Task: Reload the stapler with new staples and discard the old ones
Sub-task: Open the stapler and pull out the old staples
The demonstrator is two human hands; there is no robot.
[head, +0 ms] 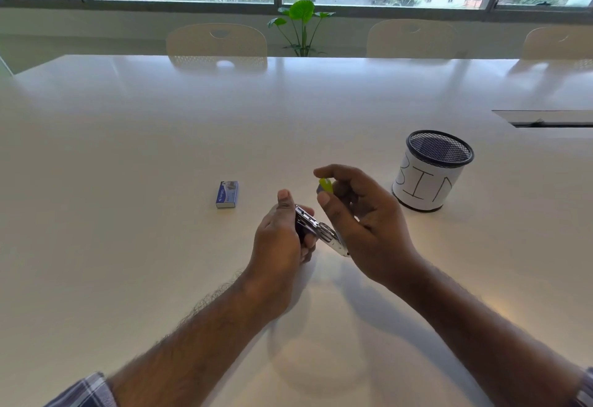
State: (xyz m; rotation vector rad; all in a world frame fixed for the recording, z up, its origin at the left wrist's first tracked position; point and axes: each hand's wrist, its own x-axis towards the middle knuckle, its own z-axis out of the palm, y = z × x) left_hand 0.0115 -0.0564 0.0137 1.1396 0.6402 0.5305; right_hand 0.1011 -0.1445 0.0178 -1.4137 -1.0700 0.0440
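Note:
A small stapler [321,230] with a metal magazine and a lime-green top is held above the white table [160,137], swung open. My left hand [279,243] grips its metal base. My right hand [359,214] pinches the green lid end [326,186] between thumb and fingers. The inside of the magazine is too small to read. A blue staple box [227,194] lies closed on the table, to the left of my hands. A black mesh cup [431,170] wrapped in paper marked "BIN" stands to the right.
Three pale chairs [218,42] line the table's far side, with a green plant [301,26] between them under the windows. A cable slot [545,118] is cut into the table at the far right.

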